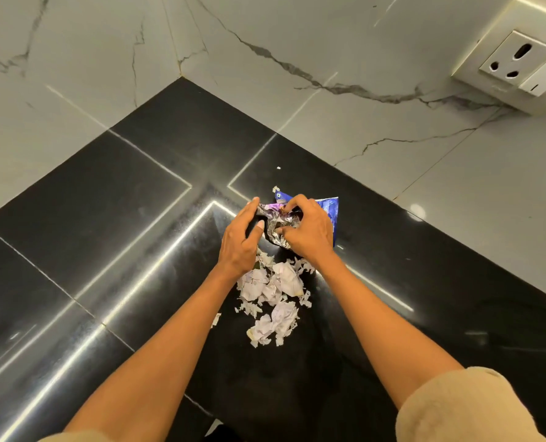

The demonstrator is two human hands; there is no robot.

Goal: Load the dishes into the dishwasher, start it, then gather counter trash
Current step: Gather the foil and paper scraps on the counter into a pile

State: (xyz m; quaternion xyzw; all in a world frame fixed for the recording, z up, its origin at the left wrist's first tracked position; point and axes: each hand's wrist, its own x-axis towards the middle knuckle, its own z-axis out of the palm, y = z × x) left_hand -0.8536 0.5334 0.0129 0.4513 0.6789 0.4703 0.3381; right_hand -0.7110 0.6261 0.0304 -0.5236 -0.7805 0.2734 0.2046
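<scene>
Both hands meet over a heap of trash on the black, glossy worktop (138,218), near the corner where it runs into the white marbled wall (297,43). The right hand (310,231) has its fingers curled down onto a crumpled foil wrapper (276,226); its grip is closed on the wrapper, with fingertip and thumb pinching the creased sheet. The wrapper is silver on the inside, with purple print showing at its upper edge, and it is bunched into sharp folds. Under the right hand lies a flatter blue packet (330,208) with pale markings, its far edge poking out beyond the knuckles. The left hand (241,237) stands on edge just beside the wrapper, its fingers nearly straight and its thumb pointed toward the foil, a wide grip touching the wrapper's left side.

Nearer the person, between the forearms, sits a loose pile of torn paper scraps (275,295), white to pale lilac, crumpled and ragged, with small flakes scattered around it. A wall socket (517,62) sits at the upper right.
</scene>
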